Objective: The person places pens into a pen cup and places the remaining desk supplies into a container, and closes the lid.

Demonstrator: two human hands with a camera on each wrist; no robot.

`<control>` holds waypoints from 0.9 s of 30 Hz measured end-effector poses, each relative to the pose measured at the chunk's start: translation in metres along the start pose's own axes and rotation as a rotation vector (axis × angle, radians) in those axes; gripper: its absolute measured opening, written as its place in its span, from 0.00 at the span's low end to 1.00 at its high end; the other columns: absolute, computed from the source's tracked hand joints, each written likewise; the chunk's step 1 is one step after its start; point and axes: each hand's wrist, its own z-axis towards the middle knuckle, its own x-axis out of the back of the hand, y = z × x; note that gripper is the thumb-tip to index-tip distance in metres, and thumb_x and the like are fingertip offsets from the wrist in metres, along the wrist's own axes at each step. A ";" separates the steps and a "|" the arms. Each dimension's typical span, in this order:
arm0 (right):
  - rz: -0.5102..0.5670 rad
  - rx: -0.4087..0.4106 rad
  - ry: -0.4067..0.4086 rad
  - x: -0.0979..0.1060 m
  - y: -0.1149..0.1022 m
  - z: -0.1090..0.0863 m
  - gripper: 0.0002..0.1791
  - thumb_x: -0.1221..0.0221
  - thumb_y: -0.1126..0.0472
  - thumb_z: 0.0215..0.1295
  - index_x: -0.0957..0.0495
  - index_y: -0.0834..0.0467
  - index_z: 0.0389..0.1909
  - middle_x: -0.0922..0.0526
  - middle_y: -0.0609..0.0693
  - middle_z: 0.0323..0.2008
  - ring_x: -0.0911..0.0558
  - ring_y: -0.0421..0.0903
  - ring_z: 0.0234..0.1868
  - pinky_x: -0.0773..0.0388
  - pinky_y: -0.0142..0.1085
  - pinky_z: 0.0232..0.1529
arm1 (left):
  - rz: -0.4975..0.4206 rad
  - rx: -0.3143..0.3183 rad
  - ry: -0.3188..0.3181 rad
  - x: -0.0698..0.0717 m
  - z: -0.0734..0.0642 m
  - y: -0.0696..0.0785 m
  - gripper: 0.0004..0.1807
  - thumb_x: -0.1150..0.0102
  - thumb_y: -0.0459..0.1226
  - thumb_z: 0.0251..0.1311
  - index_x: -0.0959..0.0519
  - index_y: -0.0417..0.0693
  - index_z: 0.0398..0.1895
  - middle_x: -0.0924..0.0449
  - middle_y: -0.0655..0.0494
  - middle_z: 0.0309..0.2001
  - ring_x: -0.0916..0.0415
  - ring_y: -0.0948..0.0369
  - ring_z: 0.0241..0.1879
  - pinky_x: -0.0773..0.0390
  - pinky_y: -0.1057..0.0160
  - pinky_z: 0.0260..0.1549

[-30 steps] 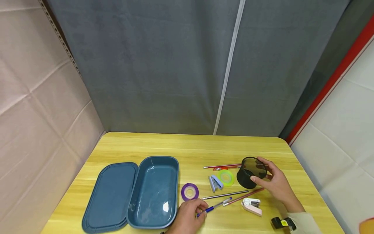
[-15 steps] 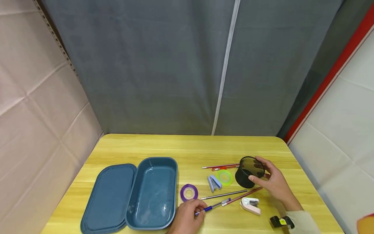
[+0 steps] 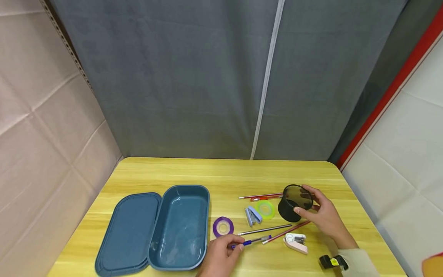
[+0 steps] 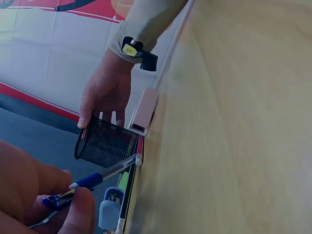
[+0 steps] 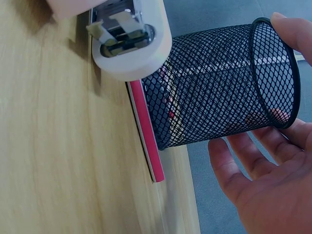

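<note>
My left hand [image 3: 221, 254] pinches a blue-capped clear ballpoint pen [image 3: 254, 241] between thumb and fingers, near the front of the table. In the left wrist view, the pen's clear end overlaps the eraser end of a red pencil [image 4: 139, 160]; whether they touch I cannot tell. On the right, my right hand [image 3: 328, 221] holds a black mesh pen cup [image 3: 288, 211] by its rim, with the thumb on one side and fingers on the other. The cup stands roughly upright on the table, and no pens show inside it.
Around the hands lie a pink-white stapler [image 3: 295, 244], a light blue stapler [image 3: 253, 216], a dark pencil [image 3: 264, 230], a purple tape roll [image 3: 216, 227] and a green tape roll [image 3: 272, 211]. More red writing tools [image 3: 266, 197] lie behind. Left are a blue box [image 3: 181, 231] and its lid [image 3: 128, 234].
My left hand has raised its end of the pen slightly, so the pen lies flatter across the head view. The right hand and the cup have stayed in place.
</note>
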 end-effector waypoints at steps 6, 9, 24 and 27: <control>0.001 0.000 0.001 0.001 -0.001 0.000 0.45 0.25 0.54 0.64 0.35 0.53 0.79 0.22 0.61 0.67 0.29 0.20 0.55 0.23 0.22 0.48 | -0.101 -0.009 0.009 -0.002 -0.003 0.007 0.05 0.26 0.39 0.65 0.10 0.53 0.42 0.10 0.62 0.41 0.13 0.73 0.35 0.16 0.74 0.35; -0.002 -0.002 0.002 0.000 -0.001 0.000 0.45 0.25 0.54 0.64 0.35 0.53 0.79 0.21 0.60 0.67 0.29 0.20 0.55 0.22 0.24 0.48 | -0.145 -0.044 0.012 -0.001 -0.004 0.011 0.06 0.26 0.38 0.64 0.11 0.52 0.42 0.11 0.60 0.44 0.11 0.70 0.39 0.15 0.74 0.38; -0.010 -0.007 0.003 0.000 0.000 0.000 0.45 0.25 0.53 0.64 0.34 0.54 0.79 0.21 0.60 0.66 0.29 0.20 0.55 0.22 0.24 0.48 | -0.281 -0.078 0.052 0.011 0.006 0.041 0.08 0.29 0.35 0.66 0.13 0.46 0.47 0.16 0.49 0.49 0.13 0.64 0.47 0.14 0.71 0.45; -0.010 -0.010 -0.003 0.000 -0.001 0.000 0.46 0.25 0.52 0.64 0.35 0.53 0.79 0.21 0.60 0.66 0.29 0.20 0.55 0.23 0.23 0.49 | -0.289 -0.096 0.057 0.015 0.010 0.049 0.09 0.29 0.35 0.67 0.13 0.45 0.48 0.15 0.47 0.49 0.13 0.64 0.46 0.14 0.70 0.45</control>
